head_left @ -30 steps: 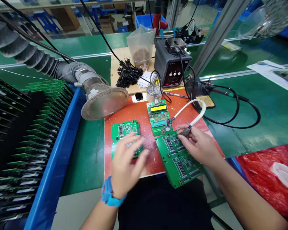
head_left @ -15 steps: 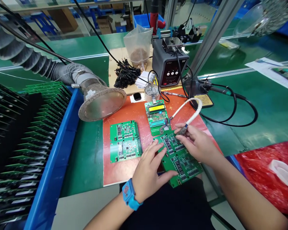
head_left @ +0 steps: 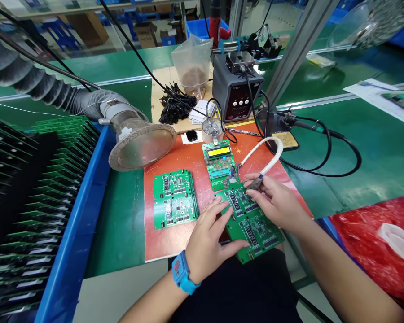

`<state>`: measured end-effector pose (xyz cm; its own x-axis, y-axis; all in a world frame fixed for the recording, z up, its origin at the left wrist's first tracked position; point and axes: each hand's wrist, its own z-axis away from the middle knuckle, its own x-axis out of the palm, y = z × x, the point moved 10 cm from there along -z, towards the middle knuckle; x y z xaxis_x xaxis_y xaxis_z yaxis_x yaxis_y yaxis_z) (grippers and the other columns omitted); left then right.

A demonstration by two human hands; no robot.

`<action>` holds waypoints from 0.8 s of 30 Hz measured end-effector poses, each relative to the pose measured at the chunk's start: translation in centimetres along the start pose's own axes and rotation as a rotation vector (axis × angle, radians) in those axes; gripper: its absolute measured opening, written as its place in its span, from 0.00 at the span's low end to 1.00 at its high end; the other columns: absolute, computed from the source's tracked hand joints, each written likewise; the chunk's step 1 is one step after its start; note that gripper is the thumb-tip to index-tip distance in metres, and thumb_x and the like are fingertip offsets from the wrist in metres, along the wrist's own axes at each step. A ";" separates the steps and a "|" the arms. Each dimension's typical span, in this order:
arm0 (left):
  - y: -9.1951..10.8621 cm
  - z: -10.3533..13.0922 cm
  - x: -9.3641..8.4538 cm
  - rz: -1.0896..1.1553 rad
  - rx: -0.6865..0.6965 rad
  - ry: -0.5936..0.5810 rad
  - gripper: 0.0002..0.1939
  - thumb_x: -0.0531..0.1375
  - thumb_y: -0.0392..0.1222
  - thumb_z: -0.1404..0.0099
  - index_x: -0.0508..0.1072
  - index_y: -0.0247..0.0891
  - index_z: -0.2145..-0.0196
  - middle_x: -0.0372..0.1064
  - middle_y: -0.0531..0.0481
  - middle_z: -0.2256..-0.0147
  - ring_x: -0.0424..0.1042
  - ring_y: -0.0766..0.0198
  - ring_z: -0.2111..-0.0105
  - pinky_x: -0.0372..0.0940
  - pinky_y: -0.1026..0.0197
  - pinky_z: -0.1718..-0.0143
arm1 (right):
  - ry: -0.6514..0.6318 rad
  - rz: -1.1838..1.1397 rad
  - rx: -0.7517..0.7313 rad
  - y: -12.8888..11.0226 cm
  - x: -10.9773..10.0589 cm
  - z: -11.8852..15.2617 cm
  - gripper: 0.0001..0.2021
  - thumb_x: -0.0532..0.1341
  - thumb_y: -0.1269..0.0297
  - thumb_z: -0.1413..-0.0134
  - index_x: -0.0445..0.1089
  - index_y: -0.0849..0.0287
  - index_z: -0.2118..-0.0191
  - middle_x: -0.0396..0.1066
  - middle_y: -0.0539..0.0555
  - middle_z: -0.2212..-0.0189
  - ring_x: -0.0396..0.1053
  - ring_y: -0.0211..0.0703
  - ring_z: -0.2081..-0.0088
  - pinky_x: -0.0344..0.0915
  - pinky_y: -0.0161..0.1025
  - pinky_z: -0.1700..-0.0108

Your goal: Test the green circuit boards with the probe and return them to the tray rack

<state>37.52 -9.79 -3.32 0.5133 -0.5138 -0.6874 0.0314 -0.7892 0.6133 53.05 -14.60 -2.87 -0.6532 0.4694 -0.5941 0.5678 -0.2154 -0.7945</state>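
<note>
A green circuit board [head_left: 235,237] with dark digit displays lies at the front edge of the orange mat, tilted toward my lap. My left hand [head_left: 208,237] rests along its left edge, fingers spread and thumb on the board. In my right hand [head_left: 276,202] is a grey probe connector [head_left: 255,183], pinched between thumb and fingers and held down against the upper part of the board. A white sleeved cable [head_left: 276,152] runs from it to a small programmer board [head_left: 221,172] with a lit yellow screen. To the left sits a stack of similar boards [head_left: 175,197].
A blue bin [head_left: 70,229] full of upright boards stands at left. Above the mat hangs a fume extraction hood [head_left: 143,146]. At the back are a soldering station [head_left: 237,89], a bundle of black parts [head_left: 177,103] and a soldering iron [head_left: 306,125] with its cord. Red plastic [head_left: 373,237] lies at right.
</note>
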 end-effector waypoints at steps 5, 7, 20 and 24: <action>-0.1 -0.1 -0.1 0.007 -0.025 0.005 0.32 0.66 0.54 0.43 0.64 0.36 0.46 0.66 0.36 0.47 0.60 0.47 0.40 0.64 0.41 0.44 | 0.003 -0.007 0.016 0.1 0.1 0.0 0.08 0.56 0.65 0.40 0.66 0.57 0.56 0.74 0.57 0.56 0.74 0.43 0.59 0.70 0.43 0.56; 0.0 -0.2 -0.2 0.008 -0.039 0.005 0.29 0.66 0.52 0.43 0.65 0.36 0.48 0.67 0.37 0.47 0.61 0.47 0.41 0.65 0.41 0.45 | 0.003 -0.007 0.024 0.2 0.1 0.0 0.08 0.56 0.65 0.40 0.65 0.57 0.55 0.74 0.57 0.57 0.74 0.43 0.59 0.70 0.43 0.56; 0.2 -1.0 -1.2 -0.028 -0.074 0.125 0.07 0.60 0.34 0.37 0.72 0.38 0.60 0.72 0.44 0.56 0.70 0.54 0.48 0.69 0.46 0.49 | 0.021 0.015 0.004 0.2 0.0 0.3 0.09 0.57 0.64 0.40 0.65 0.57 0.54 0.74 0.58 0.55 0.74 0.45 0.60 0.71 0.45 0.57; 0.2 -1.1 -1.3 -0.039 -0.073 0.127 0.07 0.61 0.34 0.37 0.72 0.38 0.60 0.73 0.44 0.56 0.69 0.54 0.48 0.69 0.47 0.49 | 0.027 0.012 -0.002 0.1 0.0 0.3 0.09 0.57 0.64 0.40 0.66 0.57 0.54 0.74 0.59 0.55 0.74 0.46 0.59 0.71 0.46 0.56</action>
<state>37.86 -8.95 -1.87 0.6150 -0.4326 -0.6593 0.1135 -0.7788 0.6170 53.01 -14.88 -2.98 -0.6325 0.4898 -0.6001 0.5767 -0.2194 -0.7870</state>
